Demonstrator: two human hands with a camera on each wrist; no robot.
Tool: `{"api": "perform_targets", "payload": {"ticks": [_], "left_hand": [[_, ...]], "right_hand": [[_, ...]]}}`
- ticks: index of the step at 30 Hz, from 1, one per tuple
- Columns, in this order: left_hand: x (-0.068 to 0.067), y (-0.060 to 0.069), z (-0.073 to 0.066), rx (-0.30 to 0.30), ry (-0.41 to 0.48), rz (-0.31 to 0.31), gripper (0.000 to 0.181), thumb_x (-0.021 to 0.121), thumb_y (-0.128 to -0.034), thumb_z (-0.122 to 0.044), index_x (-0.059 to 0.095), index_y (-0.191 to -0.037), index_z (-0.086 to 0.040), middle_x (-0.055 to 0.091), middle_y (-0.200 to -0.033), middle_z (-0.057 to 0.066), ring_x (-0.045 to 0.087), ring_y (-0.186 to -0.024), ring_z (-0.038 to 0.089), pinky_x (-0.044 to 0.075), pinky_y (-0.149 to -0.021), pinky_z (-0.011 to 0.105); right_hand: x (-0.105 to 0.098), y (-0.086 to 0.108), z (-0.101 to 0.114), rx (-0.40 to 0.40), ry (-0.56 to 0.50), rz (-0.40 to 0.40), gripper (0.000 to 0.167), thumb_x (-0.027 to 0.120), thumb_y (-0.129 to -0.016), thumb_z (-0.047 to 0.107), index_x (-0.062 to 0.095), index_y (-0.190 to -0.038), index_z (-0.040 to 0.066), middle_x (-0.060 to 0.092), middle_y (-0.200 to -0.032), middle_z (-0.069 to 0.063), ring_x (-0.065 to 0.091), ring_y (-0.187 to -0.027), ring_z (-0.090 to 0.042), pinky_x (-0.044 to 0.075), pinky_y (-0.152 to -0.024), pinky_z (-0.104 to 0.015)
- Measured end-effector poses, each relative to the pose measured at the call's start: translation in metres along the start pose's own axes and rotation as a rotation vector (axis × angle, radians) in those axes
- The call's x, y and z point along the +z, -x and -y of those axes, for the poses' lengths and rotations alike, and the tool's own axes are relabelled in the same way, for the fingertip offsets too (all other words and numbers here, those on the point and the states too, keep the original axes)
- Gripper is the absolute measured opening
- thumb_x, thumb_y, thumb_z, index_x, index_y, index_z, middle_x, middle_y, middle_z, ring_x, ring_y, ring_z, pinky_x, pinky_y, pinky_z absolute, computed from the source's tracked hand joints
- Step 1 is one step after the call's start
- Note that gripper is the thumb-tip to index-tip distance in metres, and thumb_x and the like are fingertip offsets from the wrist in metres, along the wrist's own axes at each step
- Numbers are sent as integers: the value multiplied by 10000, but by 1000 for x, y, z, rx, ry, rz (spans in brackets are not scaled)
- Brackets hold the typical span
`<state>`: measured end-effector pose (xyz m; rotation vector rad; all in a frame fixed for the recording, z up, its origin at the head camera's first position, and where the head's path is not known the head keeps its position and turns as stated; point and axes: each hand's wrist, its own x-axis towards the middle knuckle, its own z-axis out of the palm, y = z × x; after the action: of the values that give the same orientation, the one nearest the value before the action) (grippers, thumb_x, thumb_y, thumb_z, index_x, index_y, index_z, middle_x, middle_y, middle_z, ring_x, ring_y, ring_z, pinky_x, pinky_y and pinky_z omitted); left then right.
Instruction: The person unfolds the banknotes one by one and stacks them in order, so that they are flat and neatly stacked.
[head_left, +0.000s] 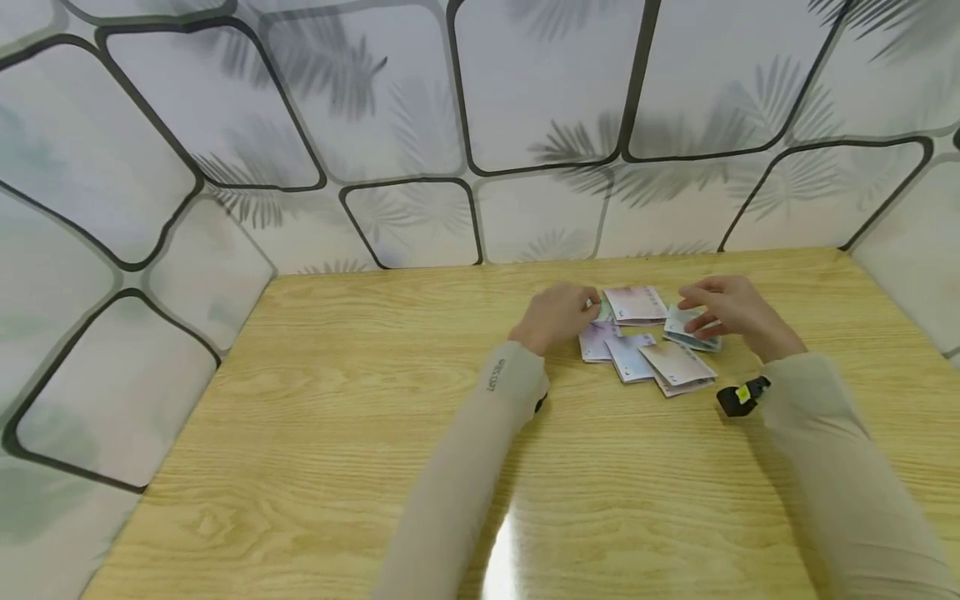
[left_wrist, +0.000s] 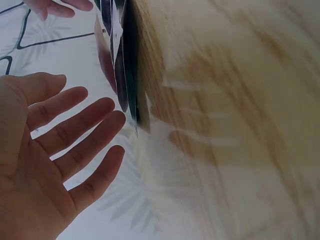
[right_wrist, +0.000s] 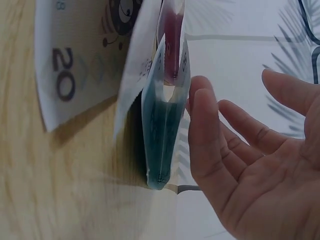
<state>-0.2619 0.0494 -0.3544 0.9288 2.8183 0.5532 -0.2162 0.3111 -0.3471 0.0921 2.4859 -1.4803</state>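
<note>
Remote here, I've got left hand (head_left: 557,318) and right hand (head_left: 737,315) fingers-apart flanking the banknotes (head_left: 632,357), probably bunched for easy reach

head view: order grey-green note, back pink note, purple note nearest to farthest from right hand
1. grey-green note, by the right hand
2. back pink note, left of that
3. purple note, farther left, by the left hand

A wood-grained table (head_left: 300,433) meets pale walls (head_left: 540,75); grey leaves (head_left: 573,145) pattern them.
</note>
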Motion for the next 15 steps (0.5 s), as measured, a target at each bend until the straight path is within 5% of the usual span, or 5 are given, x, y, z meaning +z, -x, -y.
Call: {"api": "perform_targets", "payload": {"ticks": [6, 15], "left_hand": [[4, -8, -6, -5, 5, 3, 312, 512, -1075, -259, 694, -1301, -144, 707, -1165, -4, 557, -801, 84, 495, -678, 228], [11, -19, -12, 15, -7, 2, 308, 524, -1072, -220, 673, -1318, -111, 649, -1317, 23, 601, -1142, 137, 507, -952, 259]], "right_hand": [[2, -2, 0, 3, -1, 11, 640, 475, -1082, 360, 378, -1434, -165, 671, -1141, -95, 687, -710, -107, 610, -688, -303], [3, -6, -4, 14, -5, 20, 614, 475, -1085, 354, 401, -1427, -150, 685, -1123, -83, 660, -679, -123, 608, -681, -320]]}}
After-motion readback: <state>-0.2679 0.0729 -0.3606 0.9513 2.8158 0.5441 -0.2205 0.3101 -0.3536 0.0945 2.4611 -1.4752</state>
